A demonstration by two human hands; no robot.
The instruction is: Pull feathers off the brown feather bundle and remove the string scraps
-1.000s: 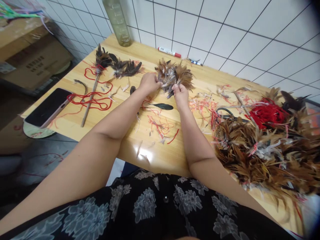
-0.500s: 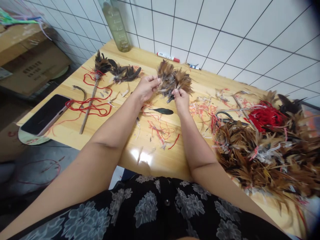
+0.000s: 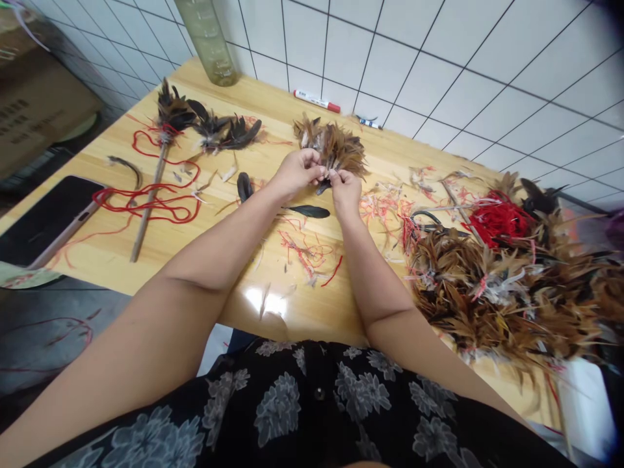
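Observation:
Near the middle of the table, brown feathers (image 3: 344, 148) fan out away from me, their pale quill ends toward my fingers. My left hand (image 3: 299, 174) pinches at the quill ends from the left. Close beside it, nearly touching, my right hand (image 3: 346, 190) pinches the feathers from the right. Which quills lie in which fingers I cannot make out fully. Just below my hands a single dark feather (image 3: 309, 211) lies on the wood. To the left is a wooden stick (image 3: 149, 208) with dark feathers bound at its top and red string (image 3: 170, 213) trailing over it.
Brown feathers (image 3: 517, 312) heap up on the right, with red string (image 3: 502, 220) and scissors (image 3: 429, 221) by them. A phone (image 3: 43, 218) lies at the left edge. A bottle (image 3: 209, 45) and a red marker (image 3: 316, 101) stand along the tiled wall.
My hands have come together, and the two feather bunches between them now form one fan. The view has shifted slightly, moving table things left.

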